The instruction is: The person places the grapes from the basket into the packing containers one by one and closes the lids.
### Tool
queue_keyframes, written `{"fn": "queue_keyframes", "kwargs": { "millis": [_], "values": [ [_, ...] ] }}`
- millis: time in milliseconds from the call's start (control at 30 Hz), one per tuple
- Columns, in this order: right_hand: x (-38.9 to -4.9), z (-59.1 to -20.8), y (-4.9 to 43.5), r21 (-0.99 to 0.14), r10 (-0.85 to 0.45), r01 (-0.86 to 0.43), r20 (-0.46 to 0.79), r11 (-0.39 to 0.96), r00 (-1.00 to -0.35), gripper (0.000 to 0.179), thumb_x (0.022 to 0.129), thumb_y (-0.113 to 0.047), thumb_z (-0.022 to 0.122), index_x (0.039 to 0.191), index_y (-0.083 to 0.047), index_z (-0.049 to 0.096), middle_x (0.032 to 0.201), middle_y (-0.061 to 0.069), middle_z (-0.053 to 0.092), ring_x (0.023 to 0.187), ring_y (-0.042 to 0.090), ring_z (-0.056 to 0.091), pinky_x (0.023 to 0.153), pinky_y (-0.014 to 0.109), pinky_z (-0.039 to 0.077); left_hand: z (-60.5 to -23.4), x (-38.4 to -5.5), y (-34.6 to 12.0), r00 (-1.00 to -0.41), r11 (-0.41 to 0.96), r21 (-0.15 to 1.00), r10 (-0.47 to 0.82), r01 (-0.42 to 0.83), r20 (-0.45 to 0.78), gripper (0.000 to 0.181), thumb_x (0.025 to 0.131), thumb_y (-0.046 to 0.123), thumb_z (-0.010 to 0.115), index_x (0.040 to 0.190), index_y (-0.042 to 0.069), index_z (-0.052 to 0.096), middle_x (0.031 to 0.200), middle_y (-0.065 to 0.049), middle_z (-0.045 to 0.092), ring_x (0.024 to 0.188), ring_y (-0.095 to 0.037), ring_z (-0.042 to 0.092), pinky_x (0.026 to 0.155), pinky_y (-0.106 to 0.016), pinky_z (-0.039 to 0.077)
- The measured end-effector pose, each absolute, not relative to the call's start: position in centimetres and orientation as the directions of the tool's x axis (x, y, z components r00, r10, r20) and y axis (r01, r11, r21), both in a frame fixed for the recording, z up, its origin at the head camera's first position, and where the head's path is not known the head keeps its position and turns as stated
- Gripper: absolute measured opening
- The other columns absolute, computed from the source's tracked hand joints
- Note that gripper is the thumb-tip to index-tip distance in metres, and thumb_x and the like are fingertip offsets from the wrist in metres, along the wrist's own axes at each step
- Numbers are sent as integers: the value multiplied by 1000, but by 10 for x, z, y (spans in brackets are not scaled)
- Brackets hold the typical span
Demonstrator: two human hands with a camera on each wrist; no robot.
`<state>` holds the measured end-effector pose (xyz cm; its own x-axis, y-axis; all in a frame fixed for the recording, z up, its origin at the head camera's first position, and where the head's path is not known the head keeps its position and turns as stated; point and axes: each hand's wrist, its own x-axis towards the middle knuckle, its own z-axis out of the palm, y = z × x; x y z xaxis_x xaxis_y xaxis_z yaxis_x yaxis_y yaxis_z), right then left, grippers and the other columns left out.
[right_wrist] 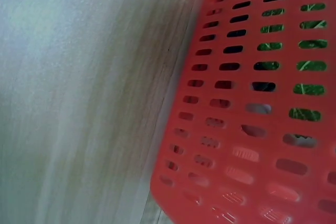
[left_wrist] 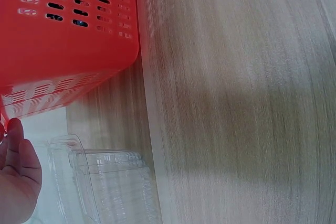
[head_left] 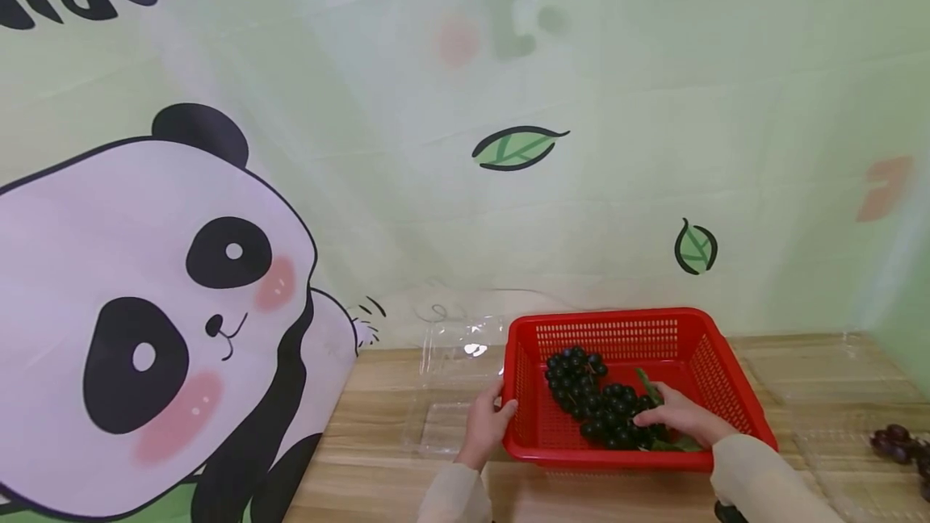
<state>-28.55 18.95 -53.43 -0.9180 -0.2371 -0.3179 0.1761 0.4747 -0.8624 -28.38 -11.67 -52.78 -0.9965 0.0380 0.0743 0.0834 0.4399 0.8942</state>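
Note:
A red plastic basket (head_left: 697,458) with slotted walls stands on the wooden table. Dark grapes (head_left: 617,414) lie inside it, in bunches along the left and middle, with green leaves (right_wrist: 310,87) near the front, seen through the slots in the right wrist view. My left hand (head_left: 488,426) grips the basket's left rim, thumb over the edge and fingers outside. From the right, my right hand (head_left: 686,416) reaches over the front rim, its thumb and fingers round the grapes beside a green stem (head_left: 645,383). The right wrist view hides most of this hand behind the basket wall.
A clear plastic box (head_left: 446,426) with a raised lid stands left of the basket. More clear plastic boxes (head_left: 828,434) lie to the right, and reddish-purple grapes (head_left: 897,444) sit at the far right. A panda-printed cloth (head_left: 407,208) hangs behind the table.

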Motion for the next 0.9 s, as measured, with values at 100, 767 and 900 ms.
{"fn": "queue_keyframes", "kwargs": {
  "millis": [100, 767, 900],
  "values": [
    [-288, -535, 190, -859, -238, 198, -340, 472, -910, 78, 77, -27, 65, 132, 6, 21, 124, 30, 39, 104, 39, 45, 79, 55, 44, -528, -284, -117, -996, 433, 897, 48, 89, 76, 41, 85, 9, 56, 125, 5, 49, 101, -14, 60, 72, -13, 58, 62, -29, 54],
    [-287, -541, 187, -863, -268, 120, -281, 491, -922, 95, 70, -24, 72, 137, 2, 11, 135, 31, 24, 119, 47, 27, 91, 62, 30, -530, -285, -117, -997, 428, 901, 41, 73, 61, 43, 84, 11, 58, 125, 5, 48, 102, -15, 59, 75, -15, 60, 63, -31, 54],
    [-287, -540, 186, -893, -338, 63, -233, 445, -912, 97, 71, -20, 70, 141, -4, 5, 143, 27, 10, 125, 48, 15, 92, 63, 28, -531, -285, -117, -996, 435, 896, 43, 90, 79, 42, 84, 7, 56, 125, 3, 48, 100, -15, 59, 73, -14, 59, 61, -30, 54]
  ]
}}
